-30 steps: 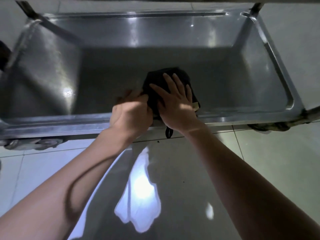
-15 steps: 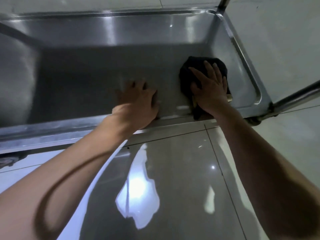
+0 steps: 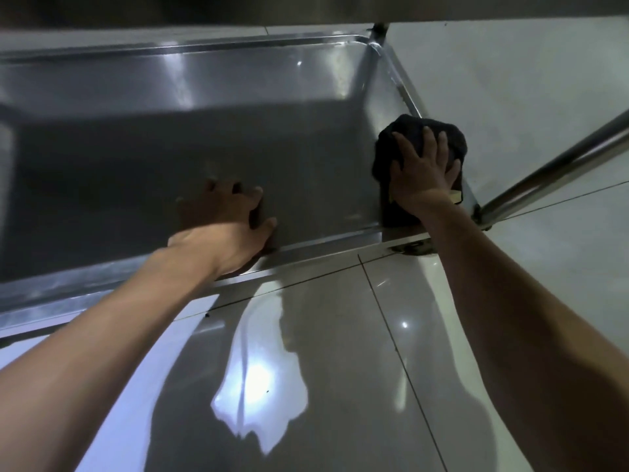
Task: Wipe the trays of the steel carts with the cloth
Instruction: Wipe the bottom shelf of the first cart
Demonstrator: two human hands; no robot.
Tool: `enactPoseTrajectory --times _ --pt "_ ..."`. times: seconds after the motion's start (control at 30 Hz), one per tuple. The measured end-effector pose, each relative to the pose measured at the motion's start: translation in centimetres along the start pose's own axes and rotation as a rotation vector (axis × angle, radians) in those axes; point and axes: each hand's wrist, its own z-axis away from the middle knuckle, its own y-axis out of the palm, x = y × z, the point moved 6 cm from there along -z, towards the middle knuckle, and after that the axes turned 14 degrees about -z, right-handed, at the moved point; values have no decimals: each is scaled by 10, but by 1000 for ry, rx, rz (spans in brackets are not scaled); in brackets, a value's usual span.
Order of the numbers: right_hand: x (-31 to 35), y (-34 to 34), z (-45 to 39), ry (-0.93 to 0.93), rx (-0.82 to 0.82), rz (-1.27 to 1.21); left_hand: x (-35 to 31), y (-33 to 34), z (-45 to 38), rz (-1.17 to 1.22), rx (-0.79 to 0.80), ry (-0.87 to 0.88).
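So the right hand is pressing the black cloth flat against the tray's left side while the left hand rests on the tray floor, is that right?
Not quite. In the head view the right hand presses the black cloth flat against the tray's right side, near its front right corner, not the left side. The rest holds: the left hand rests on the tray floor.

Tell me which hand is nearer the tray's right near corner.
The right. The right hand presses the dark cloth flat against the tray right by that corner; the left hand rests on the tray floor near its front rim, farther left.
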Motion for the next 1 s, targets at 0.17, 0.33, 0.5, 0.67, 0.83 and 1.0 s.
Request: enactPoseTrajectory --times 0.17,0.33,0.5,0.67,0.83,1.0 --pt "81 46 28 -216 119 -38 3 0 3 14 16 52" --pt "140 80 47 -280 139 -55 55 -14 17 166 -145 13" --pt "201 111 72 -401 177 -46 104 1 34 89 -53 -99" --pt "244 135 90 -487 212 -55 111 10 38 43 -70 -73" --pt "277 150 96 -618 273 -82 121 17 40 57 -139 -110" --pt "275 151 94 -668 241 -91 122 23 42 30 -119 -126"
